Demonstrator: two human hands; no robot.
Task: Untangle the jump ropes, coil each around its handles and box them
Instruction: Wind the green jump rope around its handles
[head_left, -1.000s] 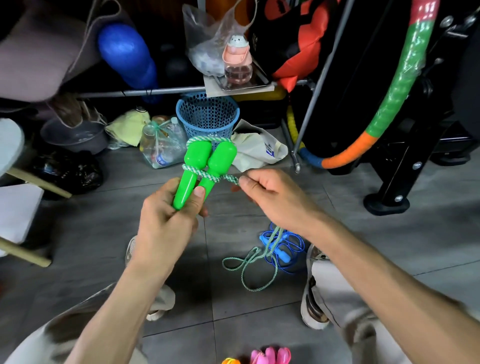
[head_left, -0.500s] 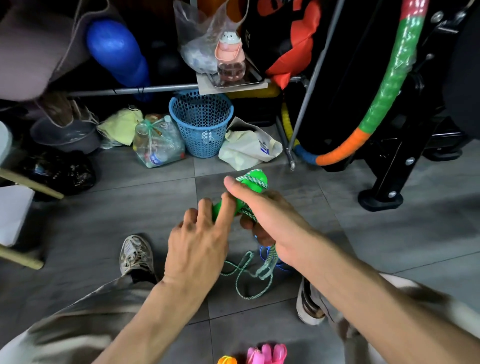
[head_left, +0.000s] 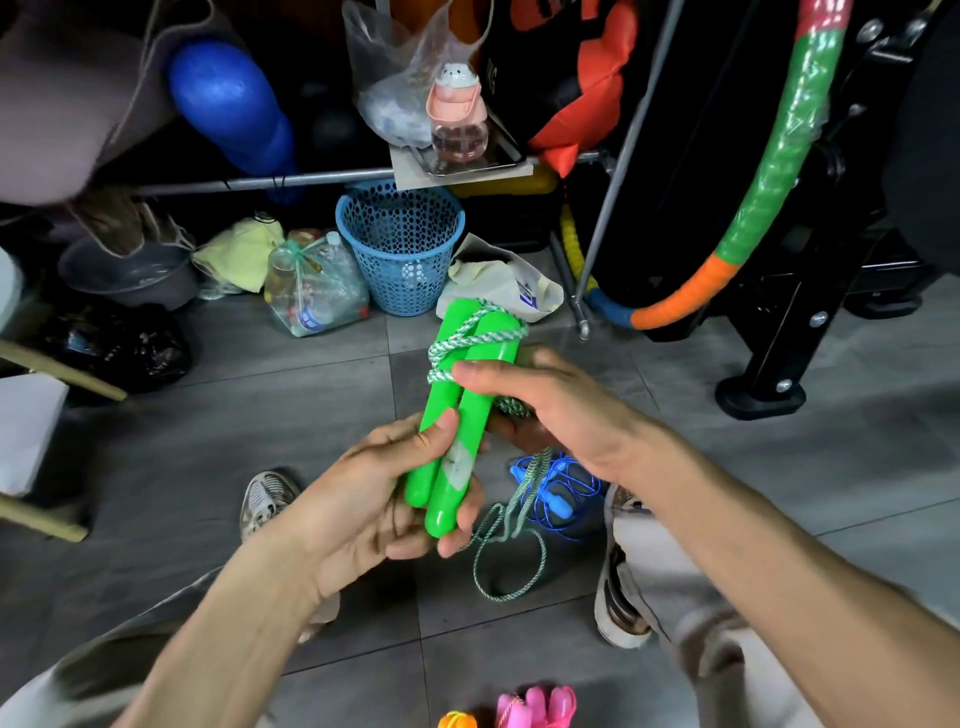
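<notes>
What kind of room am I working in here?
Probably a cluttered home storage or workout corner: a padded multicolour hoop leans against black gym equipment, a blue perforated basket sits on the grey tiled floor, and bags hang overhead.

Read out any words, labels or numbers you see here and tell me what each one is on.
Nothing can be read in full.
White bag on the floor: blue print, partly hidden by the green handles, unreadable.
Black bag on the rack: pale letters at its edge, cut off and blurred.
Bottles in the clear bag: blue label, too small to read.
</notes>
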